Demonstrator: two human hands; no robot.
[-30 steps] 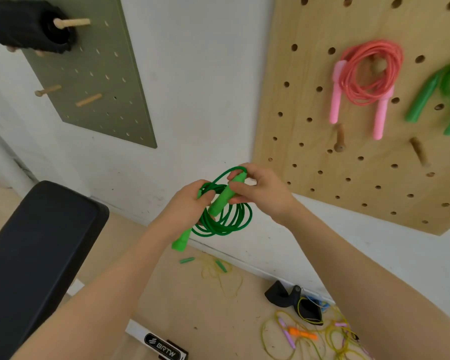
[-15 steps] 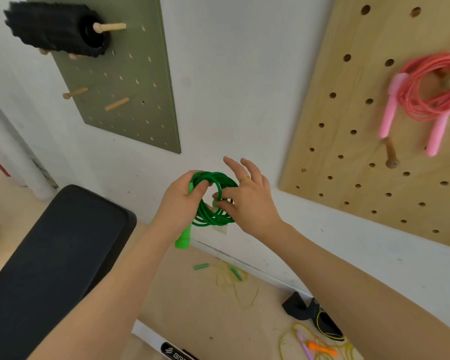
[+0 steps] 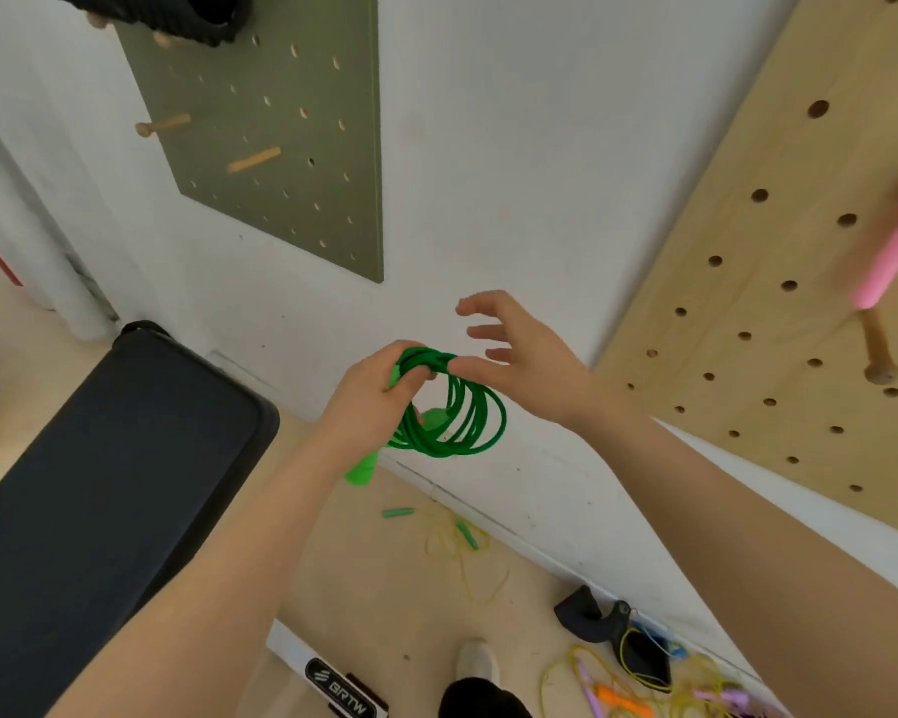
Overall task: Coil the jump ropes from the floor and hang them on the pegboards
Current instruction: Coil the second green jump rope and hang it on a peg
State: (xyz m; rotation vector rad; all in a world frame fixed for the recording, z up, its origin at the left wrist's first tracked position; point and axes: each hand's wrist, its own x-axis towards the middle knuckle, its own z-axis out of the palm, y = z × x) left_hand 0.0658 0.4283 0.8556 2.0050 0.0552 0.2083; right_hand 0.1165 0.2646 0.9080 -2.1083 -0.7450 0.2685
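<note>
- Spanning the background, a white wall carries a green pegboard and a wooden pegboard.
- Tangled ropes lie on the tan floor beside a black bench.
- Left hand grips the coiled green jump rope; right hand is spread, thumb touching the coil.

head cam | worn, looks forward and down | close on hands | wall just beyond

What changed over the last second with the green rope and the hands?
The right hand let go of the green handle it pinched; its fingers now spread, one touching the green jump rope coil. View swung left. The left hand still grips coil and handle.
</note>
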